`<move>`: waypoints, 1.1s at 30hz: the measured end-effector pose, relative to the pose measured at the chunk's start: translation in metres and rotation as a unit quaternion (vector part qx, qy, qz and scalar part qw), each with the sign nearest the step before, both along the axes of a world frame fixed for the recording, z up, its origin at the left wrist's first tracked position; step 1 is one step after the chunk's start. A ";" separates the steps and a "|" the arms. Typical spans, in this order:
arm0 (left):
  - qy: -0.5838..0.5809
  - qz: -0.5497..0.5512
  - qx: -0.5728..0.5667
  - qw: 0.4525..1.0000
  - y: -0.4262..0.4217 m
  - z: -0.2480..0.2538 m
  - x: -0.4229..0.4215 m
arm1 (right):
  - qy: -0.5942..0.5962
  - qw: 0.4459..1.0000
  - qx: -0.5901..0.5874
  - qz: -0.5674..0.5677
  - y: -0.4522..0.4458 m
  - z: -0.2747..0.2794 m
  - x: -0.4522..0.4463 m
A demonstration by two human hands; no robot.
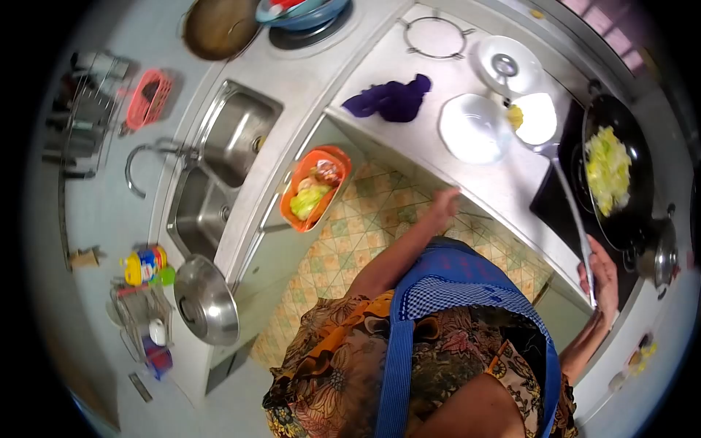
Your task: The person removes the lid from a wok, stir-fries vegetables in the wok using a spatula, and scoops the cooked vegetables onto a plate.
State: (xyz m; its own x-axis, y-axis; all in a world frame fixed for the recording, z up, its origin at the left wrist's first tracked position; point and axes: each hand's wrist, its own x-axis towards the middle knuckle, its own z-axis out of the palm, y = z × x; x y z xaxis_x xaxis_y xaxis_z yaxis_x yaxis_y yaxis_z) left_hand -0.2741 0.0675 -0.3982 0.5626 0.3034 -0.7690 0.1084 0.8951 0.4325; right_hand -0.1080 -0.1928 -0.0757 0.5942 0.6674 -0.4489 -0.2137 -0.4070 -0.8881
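We find the right hand [603,274] closed around the lower handle of 1 long metal spatula [572,197]. The blade lies ahead and to the left of that grip, just beside a small white dish [542,124]; we cannot tell whether the 2 touch. The left hand [442,208], well to the left of the grip and near the front edge of the counter [420,146], appears to hold nothing; how far its fingers are spread, we cannot tell.

Ahead of the grip sits 1 black wok [642,164] with chopped cabbage [607,171] inside. In our judgement, 3 risks follow.

1. The spatula runs close beside the wok's rim. A swing to the right might knock the rim, shift the wok and spill cabbage.

2. The dish, with its yellow food [515,117], and a white bowl [475,128] stand ahead and left of the grip. A careless leftward sweep of the blade could shove either.

3. A steel pot [662,252] is near the grip on its right. Knuckles might bump it, with a burn if it is hot; we cannot confirm any heat.
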 end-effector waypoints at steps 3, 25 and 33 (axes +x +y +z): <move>-0.065 -0.119 -0.053 0.989 -0.036 -0.018 -0.032 | 0.049 0.993 -0.014 0.107 0.073 -0.020 -0.031; -0.380 -0.197 0.020 0.904 0.014 0.054 -0.066 | 0.195 0.938 0.046 0.284 0.198 -0.122 -0.115; 0.024 -0.057 -0.019 0.998 0.067 0.037 0.020 | 0.037 0.995 0.095 0.002 0.037 -0.008 -0.037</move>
State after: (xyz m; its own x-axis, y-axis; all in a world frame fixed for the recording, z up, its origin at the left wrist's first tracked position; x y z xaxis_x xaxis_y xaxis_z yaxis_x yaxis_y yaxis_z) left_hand -0.2542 0.1343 -0.3617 0.5549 0.2089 -0.8053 0.2306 0.8914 0.3901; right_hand -0.1454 -0.1553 -0.0838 0.5612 0.7470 -0.3564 -0.2791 -0.2345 -0.9312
